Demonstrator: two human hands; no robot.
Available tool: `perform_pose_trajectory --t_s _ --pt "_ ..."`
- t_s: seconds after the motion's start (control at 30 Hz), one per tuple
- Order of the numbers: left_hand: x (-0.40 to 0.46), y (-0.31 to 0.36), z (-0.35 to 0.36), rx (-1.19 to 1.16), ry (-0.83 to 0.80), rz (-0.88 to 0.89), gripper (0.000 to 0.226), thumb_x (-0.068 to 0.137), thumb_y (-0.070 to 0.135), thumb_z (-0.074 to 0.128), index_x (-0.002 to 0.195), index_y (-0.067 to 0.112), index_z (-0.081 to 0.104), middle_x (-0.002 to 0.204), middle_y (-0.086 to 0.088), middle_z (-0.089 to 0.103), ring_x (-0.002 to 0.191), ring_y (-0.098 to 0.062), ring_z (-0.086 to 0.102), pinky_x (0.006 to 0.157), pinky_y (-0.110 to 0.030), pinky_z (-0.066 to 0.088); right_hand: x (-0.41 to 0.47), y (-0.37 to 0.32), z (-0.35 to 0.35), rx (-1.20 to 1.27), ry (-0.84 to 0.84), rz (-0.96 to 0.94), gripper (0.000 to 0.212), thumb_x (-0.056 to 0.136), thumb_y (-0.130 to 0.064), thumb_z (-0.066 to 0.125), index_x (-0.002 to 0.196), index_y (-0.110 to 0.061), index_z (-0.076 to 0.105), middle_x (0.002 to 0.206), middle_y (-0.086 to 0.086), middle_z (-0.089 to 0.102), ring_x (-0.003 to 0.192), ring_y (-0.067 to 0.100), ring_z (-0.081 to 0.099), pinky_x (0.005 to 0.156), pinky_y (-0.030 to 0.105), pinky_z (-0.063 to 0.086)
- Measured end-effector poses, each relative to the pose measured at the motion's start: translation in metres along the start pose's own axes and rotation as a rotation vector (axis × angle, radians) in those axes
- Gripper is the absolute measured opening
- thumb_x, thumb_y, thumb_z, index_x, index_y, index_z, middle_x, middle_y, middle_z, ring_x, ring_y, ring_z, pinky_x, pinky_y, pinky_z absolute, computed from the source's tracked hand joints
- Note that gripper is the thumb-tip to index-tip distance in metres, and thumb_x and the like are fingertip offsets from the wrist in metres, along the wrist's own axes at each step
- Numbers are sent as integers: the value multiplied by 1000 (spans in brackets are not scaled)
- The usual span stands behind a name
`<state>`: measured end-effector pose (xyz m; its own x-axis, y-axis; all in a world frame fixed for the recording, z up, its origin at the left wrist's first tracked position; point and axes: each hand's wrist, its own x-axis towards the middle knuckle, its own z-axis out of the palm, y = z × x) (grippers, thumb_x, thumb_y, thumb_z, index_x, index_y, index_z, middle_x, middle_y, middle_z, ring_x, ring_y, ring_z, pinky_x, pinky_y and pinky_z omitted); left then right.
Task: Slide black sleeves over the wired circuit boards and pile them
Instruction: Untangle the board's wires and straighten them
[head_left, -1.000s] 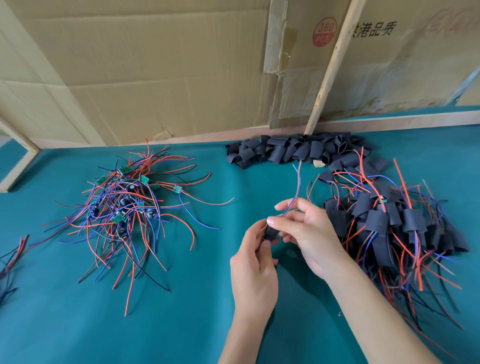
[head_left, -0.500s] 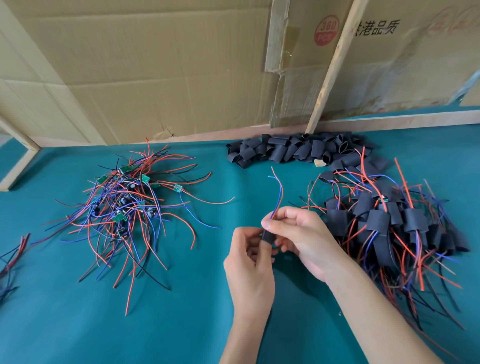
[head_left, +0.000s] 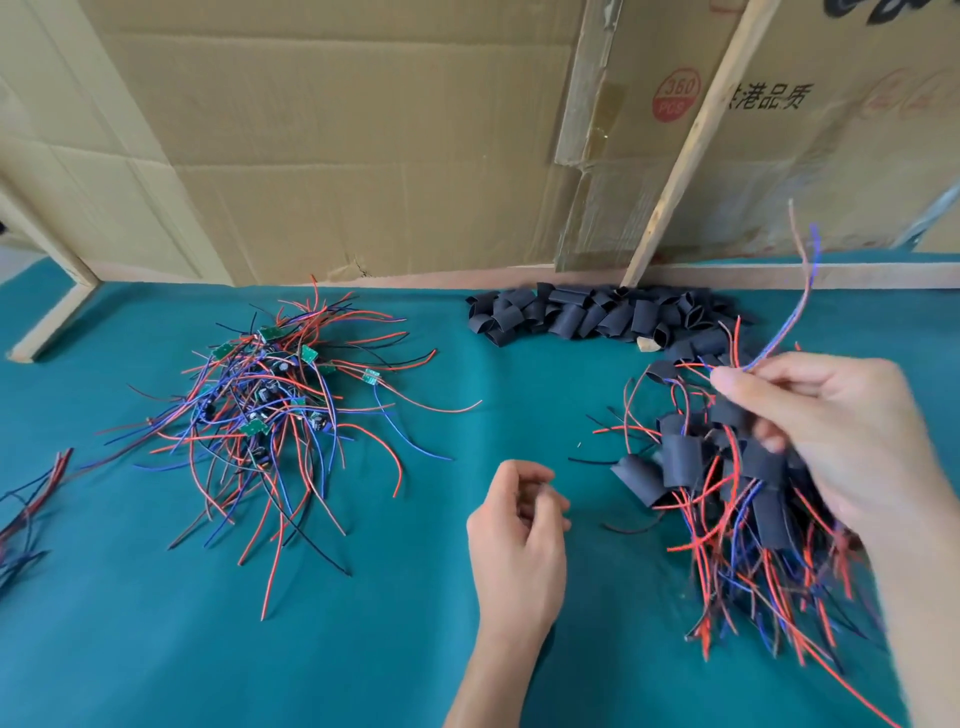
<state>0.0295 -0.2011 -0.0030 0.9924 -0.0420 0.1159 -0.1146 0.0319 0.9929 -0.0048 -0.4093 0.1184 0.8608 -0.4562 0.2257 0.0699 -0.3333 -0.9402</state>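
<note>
My right hand (head_left: 836, 431) hovers over the pile of sleeved boards (head_left: 727, 488) at the right and grips a sleeved board; its red and blue wires (head_left: 795, 312) curve upward. My left hand (head_left: 519, 525) is at the centre of the table, fingers loosely curled, with nothing in it. A tangle of bare green circuit boards with red, blue and black wires (head_left: 265, 410) lies at the left. A heap of loose black sleeves (head_left: 592, 317) sits along the back edge.
The teal table cover (head_left: 208, 649) spans the view. Cardboard sheets (head_left: 363, 140) and a leaning wooden slat (head_left: 691, 140) stand behind. More wires (head_left: 26, 509) poke in at the far left edge. A wooden frame piece (head_left: 52, 322) lies at the back left.
My hands have parted. The right hand carried the sleeved board rightward over the finished pile. The left hand let go and stays near the centre.
</note>
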Motion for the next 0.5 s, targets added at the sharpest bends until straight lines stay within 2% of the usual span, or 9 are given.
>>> perform_pose_trajectory --t_s 0.1,0.2,0.23,0.27,0.33,0.37,0.4,0.47,0.5 --pt "-1 -1 0 -16 -3 3 19 80 19 50 86 34 61 71 5 70 59 -13 63 59 -23 51 4 3 -41 -161 19 100 55 52 -77 84 74 -27 79 48 -3 58 41 0 47 40 10 37" --pt "-1 -3 -1 -13 -6 12 19 80 19 49 85 33 60 69 5 68 61 -21 63 56 -25 48 21 29 -86 -494 -11 206 79 39 -100 70 78 -32 80 49 -3 61 47 6 53 41 12 39" --pt "-1 -3 -1 -16 -7 14 19 79 18 49 85 33 60 69 5 68 61 -23 62 56 -26 47 27 39 -99 -587 1 224 81 37 -104 65 80 -37 79 53 -4 65 52 11 60 44 16 44" --pt "-1 -3 -1 -19 -7 13 19 79 18 49 84 33 60 69 4 68 62 -25 62 56 -26 47 33 44 -108 -669 35 216 82 34 -107 62 81 -42 78 61 -5 70 63 16 68 55 21 52" --pt "-1 -3 -2 -14 -1 10 19 79 19 49 83 34 60 69 2 67 63 -27 60 55 -28 46 41 42 -103 -785 117 150 78 34 -108 58 78 -46 73 82 -5 75 87 26 72 84 37 56" --pt "-1 -2 -2 -8 4 7 18 80 20 49 83 34 60 69 2 67 63 -27 60 55 -28 46 41 31 -86 -806 149 97 66 43 -104 58 75 -47 67 90 -3 73 93 27 70 88 44 55" --pt "-1 -2 -2 2 12 6 18 80 20 49 83 34 60 69 2 66 63 -26 60 55 -29 46 39 14 -62 -817 169 29 50 55 -94 59 76 -49 63 92 -4 72 91 22 69 86 44 55" --pt "-1 -2 -3 18 47 4 17 82 19 51 83 33 59 70 3 66 63 -23 60 60 -31 49 30 -21 6 -763 136 -157 19 72 -69 60 82 -54 65 84 -17 72 80 -3 66 75 21 51" --pt "-1 -1 -4 23 78 4 17 83 16 52 83 31 59 71 4 66 66 -21 61 64 -33 52 24 -34 44 -728 51 -224 17 75 -61 61 85 -50 68 82 -24 71 78 -11 64 69 11 45"
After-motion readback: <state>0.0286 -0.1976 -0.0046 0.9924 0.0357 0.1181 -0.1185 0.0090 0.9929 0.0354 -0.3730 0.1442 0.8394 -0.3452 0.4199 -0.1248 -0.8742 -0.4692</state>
